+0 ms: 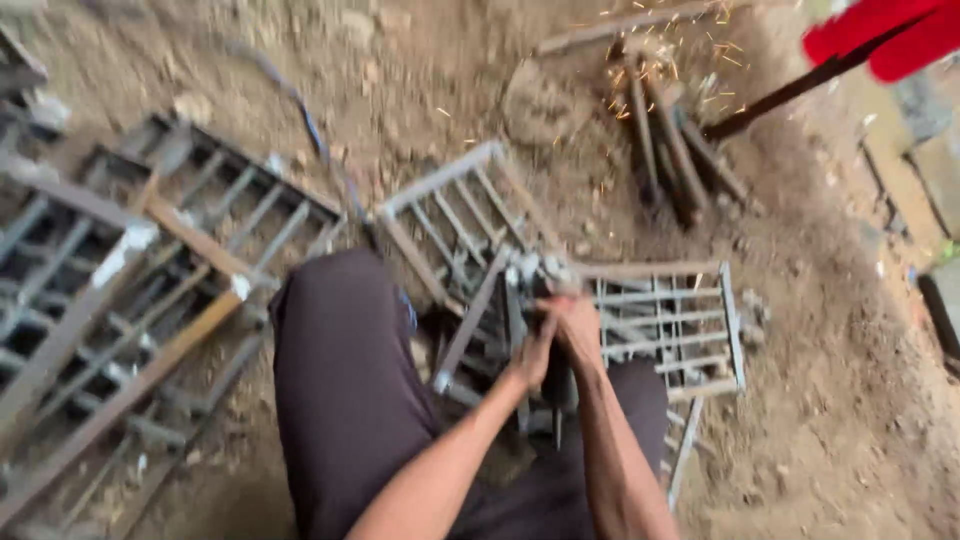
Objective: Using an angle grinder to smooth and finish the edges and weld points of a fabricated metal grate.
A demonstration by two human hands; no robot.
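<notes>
Dirt floor [830,400]; both hands' [555,335] grip tight around metal grille [665,320]

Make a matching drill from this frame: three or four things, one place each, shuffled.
1. hands
2. sparks
3. stacked metal grilles
4. red sleeve

a. top right corner
b. left edge, on the dirt
c. centre, clasped together over a metal frame
d. top, above a bundle of bars

Pairs: 1-c, 2-d, 3-b, 4-a
</notes>
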